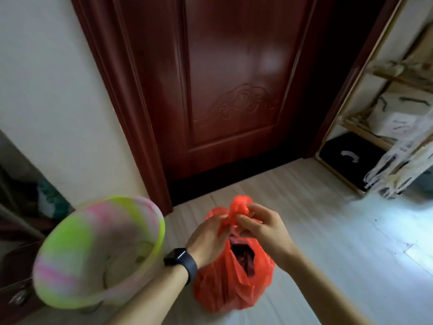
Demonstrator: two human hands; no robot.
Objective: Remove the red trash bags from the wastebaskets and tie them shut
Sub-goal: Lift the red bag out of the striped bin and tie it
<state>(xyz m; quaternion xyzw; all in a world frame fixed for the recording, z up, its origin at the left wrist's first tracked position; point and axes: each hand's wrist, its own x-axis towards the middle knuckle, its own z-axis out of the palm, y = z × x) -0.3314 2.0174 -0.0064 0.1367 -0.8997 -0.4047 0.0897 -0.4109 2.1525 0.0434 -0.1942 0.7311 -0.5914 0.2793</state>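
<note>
Pale floor (328,231) holds the red bag (230,277) upright; your left hand (208,240) and right hand (262,228) both pinch its handles (237,206), meeting directly above the gaping mouth.

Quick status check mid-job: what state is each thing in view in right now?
Red trash bag: out of the basket, on the floor, side gaping open.
Wastebasket: no red bag inside.
Door: shut.
Left hand: pinching the bag's top.
Right hand: pinching the bag's top.
</note>
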